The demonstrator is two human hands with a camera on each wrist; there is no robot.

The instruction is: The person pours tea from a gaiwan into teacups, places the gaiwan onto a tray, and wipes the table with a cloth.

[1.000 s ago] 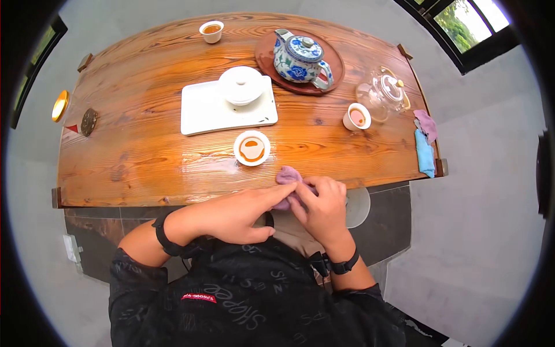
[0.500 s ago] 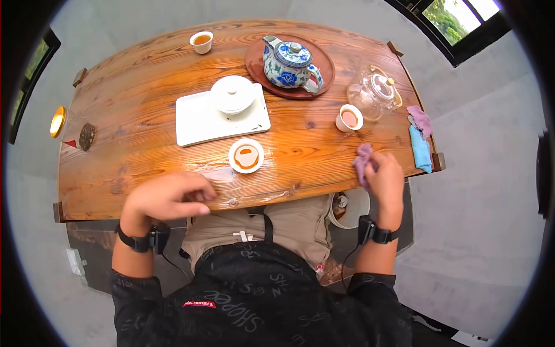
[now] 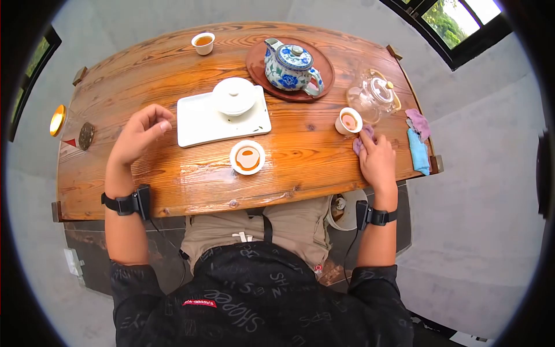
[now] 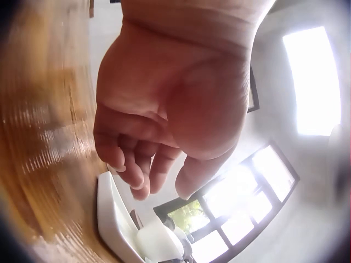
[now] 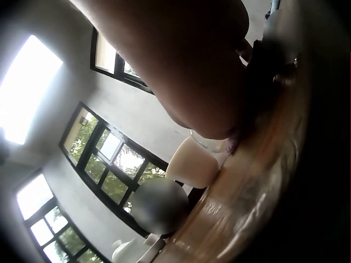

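My right hand [image 3: 378,159] holds a crumpled purple cloth [image 3: 359,148] down on the wooden table [image 3: 312,159], fingers reaching forward over it. Right in front of those fingertips stands a small white cup of tea [image 3: 348,121], also seen as a pale cup [image 5: 192,163] in the right wrist view. My left hand [image 3: 139,136] hovers at the left, loosely curled with nothing in it. Nearest to it is a white tray [image 3: 199,124] bearing a lidded white gaiwan [image 3: 233,97]. In the left wrist view the palm [image 4: 170,93] shows bare, with the tray's edge [image 4: 109,213] beyond.
Another tea cup [image 3: 247,157] stands in front of the tray, a third [image 3: 203,43] at the far edge. A blue-and-white teapot [image 3: 291,66] sits on a round brown tray [image 3: 260,81]. A glass teapot [image 3: 376,95] and folded cloths [image 3: 417,151] lie at the right; a bin [image 3: 350,217] stands below.
My hands were together at the front edge and have parted. The right carried the purple cloth right and forward to the cup; the left moved left and forward beside the tray.
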